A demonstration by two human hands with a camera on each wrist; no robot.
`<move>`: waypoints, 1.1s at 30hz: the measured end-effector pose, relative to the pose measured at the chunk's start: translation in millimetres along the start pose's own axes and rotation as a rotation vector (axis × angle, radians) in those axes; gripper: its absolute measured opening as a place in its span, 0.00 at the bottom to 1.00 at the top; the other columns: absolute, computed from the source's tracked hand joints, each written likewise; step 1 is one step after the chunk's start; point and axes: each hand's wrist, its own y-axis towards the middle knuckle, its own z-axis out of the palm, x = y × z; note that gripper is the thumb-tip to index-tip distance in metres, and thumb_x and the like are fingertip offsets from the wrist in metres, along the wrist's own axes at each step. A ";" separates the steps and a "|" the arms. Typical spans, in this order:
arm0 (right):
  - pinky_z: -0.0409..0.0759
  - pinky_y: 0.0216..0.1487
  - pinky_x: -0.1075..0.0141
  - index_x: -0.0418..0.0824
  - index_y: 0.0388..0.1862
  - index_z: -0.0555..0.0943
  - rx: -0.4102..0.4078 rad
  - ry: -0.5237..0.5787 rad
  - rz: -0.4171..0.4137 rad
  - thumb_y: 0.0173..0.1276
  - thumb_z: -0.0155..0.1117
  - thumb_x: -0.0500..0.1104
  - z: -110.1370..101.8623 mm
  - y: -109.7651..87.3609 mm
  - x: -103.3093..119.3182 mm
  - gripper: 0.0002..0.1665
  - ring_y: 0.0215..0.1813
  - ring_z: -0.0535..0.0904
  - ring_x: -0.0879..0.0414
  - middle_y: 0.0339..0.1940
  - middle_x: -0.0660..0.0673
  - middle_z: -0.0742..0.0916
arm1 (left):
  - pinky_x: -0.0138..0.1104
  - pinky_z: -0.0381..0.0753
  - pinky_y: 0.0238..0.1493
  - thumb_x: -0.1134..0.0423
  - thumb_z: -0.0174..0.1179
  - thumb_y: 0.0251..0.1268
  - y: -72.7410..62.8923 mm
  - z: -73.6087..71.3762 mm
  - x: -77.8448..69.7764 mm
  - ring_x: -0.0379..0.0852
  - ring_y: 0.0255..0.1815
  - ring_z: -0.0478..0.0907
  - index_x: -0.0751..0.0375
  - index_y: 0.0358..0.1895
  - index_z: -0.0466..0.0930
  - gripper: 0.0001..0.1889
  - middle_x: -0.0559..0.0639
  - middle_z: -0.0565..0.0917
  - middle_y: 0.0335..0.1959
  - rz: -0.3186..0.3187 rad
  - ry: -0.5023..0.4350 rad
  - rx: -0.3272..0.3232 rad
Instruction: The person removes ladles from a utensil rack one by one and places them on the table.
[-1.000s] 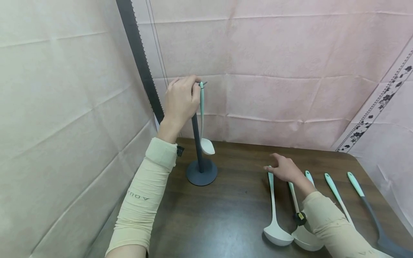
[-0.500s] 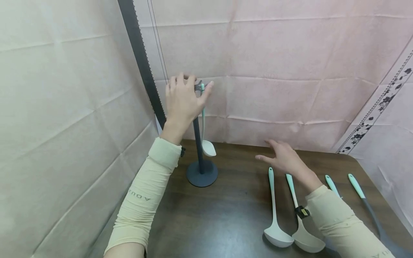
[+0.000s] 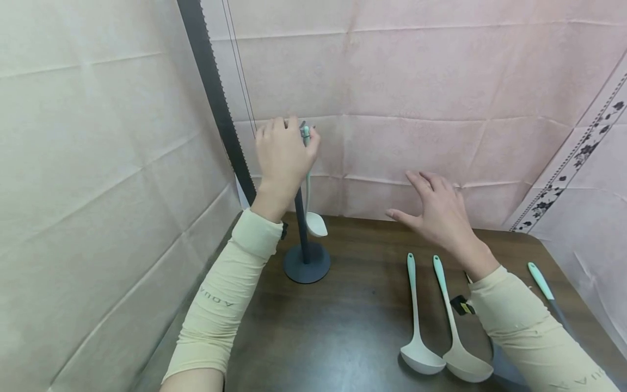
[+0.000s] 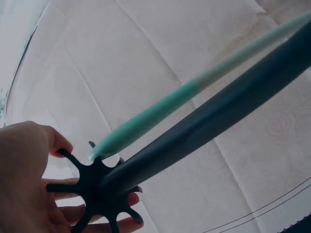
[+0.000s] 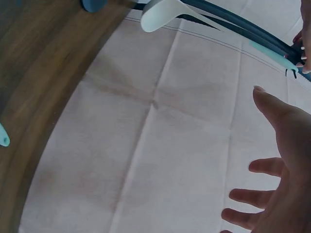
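A dark stand (image 3: 307,267) stands upright on the table, with a ring of hooks (image 4: 92,184) at its top. On one hook hangs a white ladle (image 3: 316,224) with a mint handle (image 4: 146,116), its bowl low beside the post. My left hand (image 3: 284,155) holds the hook ring, thumb at one hook's tip beside the ladle handle and fingers behind the other hooks. My right hand (image 3: 441,215) is raised over the table's back edge, fingers spread, holding nothing. In the right wrist view, the hanging ladle (image 5: 163,13) lies beyond that hand's thumb.
On the wooden table (image 3: 352,326), a white ladle (image 3: 422,356) and a beige ladle (image 3: 467,365) lie side by side. A grey-blue utensil (image 3: 506,366) is partly hidden by the right sleeve. Another mint handle (image 3: 541,280) lies further right. Cloth walls (image 3: 416,81) enclose the table.
My left hand has spread over the hook ring, its thumb swinging out past the ladle handle, then drawn in slightly. My right hand has risen away from the handles on the table, fingers spreading.
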 end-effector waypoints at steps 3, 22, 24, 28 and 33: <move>0.54 0.71 0.24 0.45 0.83 0.67 -0.050 0.009 -0.014 0.60 0.76 0.70 -3.0 2.9 4.3 0.59 0.79 0.61 0.28 0.79 0.31 0.70 | 0.53 0.77 0.64 0.50 0.50 0.76 -0.2 0.8 -3.2 0.62 0.54 0.84 0.62 0.52 0.86 0.21 0.60 0.87 0.47 0.003 0.033 -0.003; 0.42 0.80 0.29 0.53 0.88 0.57 -0.089 0.060 -0.004 0.64 0.71 0.72 -14.5 12.6 13.0 0.61 0.88 0.42 0.39 0.88 0.38 0.56 | 0.57 0.64 0.75 0.53 0.39 0.78 2.0 10.3 15.3 0.62 0.60 0.80 0.61 0.59 0.80 0.24 0.63 0.83 0.52 0.110 -0.074 0.064; 0.43 0.79 0.28 0.54 0.88 0.57 -0.086 0.068 0.000 0.64 0.71 0.72 -13.5 13.3 14.7 0.61 0.88 0.42 0.38 0.89 0.38 0.55 | 0.54 0.65 0.76 0.53 0.39 0.75 3.4 11.5 23.1 0.62 0.58 0.81 0.61 0.61 0.80 0.25 0.61 0.83 0.52 0.152 -0.138 0.056; 0.48 0.76 0.24 0.55 0.88 0.56 -0.084 0.065 0.007 0.63 0.71 0.73 -11.3 14.7 19.8 0.62 0.88 0.45 0.38 0.88 0.39 0.56 | 0.51 0.72 0.72 0.53 0.40 0.71 7.7 13.3 37.7 0.60 0.60 0.81 0.58 0.67 0.78 0.28 0.59 0.85 0.58 0.219 -0.285 0.045; 0.53 0.71 0.21 0.55 0.88 0.58 -0.099 0.073 0.019 0.62 0.72 0.73 -9.1 16.3 27.3 0.62 0.87 0.48 0.37 0.88 0.39 0.58 | 0.50 0.80 0.56 0.55 0.41 0.69 12.1 17.2 50.4 0.55 0.53 0.81 0.57 0.67 0.79 0.28 0.57 0.86 0.56 0.273 -0.408 0.050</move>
